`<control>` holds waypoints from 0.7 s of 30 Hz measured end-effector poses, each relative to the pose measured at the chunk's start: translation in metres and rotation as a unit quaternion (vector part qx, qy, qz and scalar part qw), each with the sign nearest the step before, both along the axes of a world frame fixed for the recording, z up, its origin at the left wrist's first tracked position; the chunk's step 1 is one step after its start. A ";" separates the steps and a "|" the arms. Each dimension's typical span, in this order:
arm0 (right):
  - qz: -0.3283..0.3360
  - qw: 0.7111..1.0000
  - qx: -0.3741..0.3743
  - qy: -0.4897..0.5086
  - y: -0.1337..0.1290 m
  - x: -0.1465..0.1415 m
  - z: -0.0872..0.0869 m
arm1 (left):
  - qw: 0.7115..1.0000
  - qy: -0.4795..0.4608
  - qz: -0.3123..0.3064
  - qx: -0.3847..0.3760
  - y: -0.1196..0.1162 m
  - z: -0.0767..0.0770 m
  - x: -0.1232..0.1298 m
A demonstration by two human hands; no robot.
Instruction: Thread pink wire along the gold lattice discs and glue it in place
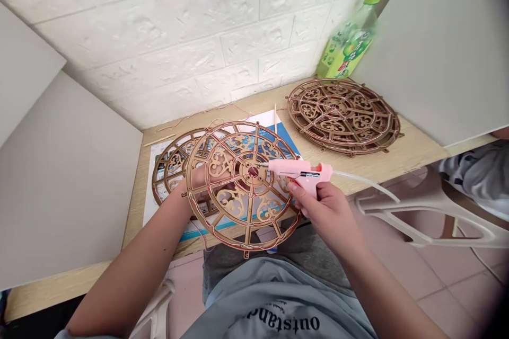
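A round bronze-coloured openwork panel, with scrollwork and thin reddish wire along its rim and spokes, is tilted up over the table. My left hand reaches behind it and holds it up from underneath; its fingers are partly hidden by the lattice. My right hand is wrapped round the handle of a pink glue gun. The gun's nozzle points left, at the panel's central hub. From its back end trails a long whitish glue stick. A second openwork panel lies on the table behind my left forearm.
Several similar panels are stacked at the right of the wooden table. A green-capped bottle stands behind them against the white brick-pattern wall. Printed paper lies under the work. Grey boards flank both sides; a pale plastic chair is at right.
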State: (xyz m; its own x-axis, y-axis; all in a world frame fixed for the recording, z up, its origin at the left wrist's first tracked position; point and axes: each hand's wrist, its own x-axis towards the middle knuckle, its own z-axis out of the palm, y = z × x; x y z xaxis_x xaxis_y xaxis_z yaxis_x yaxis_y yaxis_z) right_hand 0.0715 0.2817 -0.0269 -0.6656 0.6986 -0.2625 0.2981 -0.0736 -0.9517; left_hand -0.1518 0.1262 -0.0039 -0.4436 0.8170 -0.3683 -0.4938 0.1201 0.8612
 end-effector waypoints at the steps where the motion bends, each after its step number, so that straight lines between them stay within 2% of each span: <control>1: -0.011 1.000 -0.002 -0.005 -0.002 -0.003 0.000 | 1.000 -0.008 -0.001 -0.001 0.003 -0.002 -0.002; 5: -0.047 0.999 -0.014 0.001 -0.006 -0.012 -0.001 | 0.999 -0.032 0.013 -0.011 0.009 -0.002 -0.004; 9: -0.059 0.998 -0.014 -0.005 -0.007 -0.015 -0.003 | 0.996 -0.059 0.051 -0.039 -0.010 0.019 -0.002; 11: -0.057 0.998 -0.009 -0.014 -0.007 -0.015 -0.004 | 0.988 -0.058 0.111 -0.090 -0.024 0.032 0.000; 13: -0.048 0.999 0.003 -0.025 -0.009 -0.015 -0.006 | 0.974 0.043 0.183 -0.129 -0.035 0.039 0.004; 14: -0.042 0.999 0.015 -0.029 -0.010 -0.014 -0.008 | 0.957 0.119 0.213 -0.158 -0.037 0.040 0.007; 16: -0.031 0.998 0.041 -0.030 -0.011 -0.014 -0.010 | 0.901 0.286 0.233 -0.229 -0.036 0.036 0.015; 19: -0.024 0.997 0.062 -0.027 -0.011 -0.013 -0.012 | 0.797 0.491 0.176 -0.303 -0.024 0.023 0.030; 21: -0.014 0.997 0.065 -0.025 -0.011 -0.013 -0.012 | 0.748 0.555 0.144 -0.333 -0.014 0.016 0.039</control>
State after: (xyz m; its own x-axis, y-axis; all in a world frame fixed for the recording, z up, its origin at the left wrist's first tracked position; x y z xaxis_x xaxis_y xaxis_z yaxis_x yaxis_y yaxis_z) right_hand 0.0588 0.2710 -0.0390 -0.6343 0.7466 -0.2007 0.3451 0.0412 -0.9377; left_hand -0.1129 0.1118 0.0123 -0.9006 0.4280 0.0760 0.3944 0.7312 0.5566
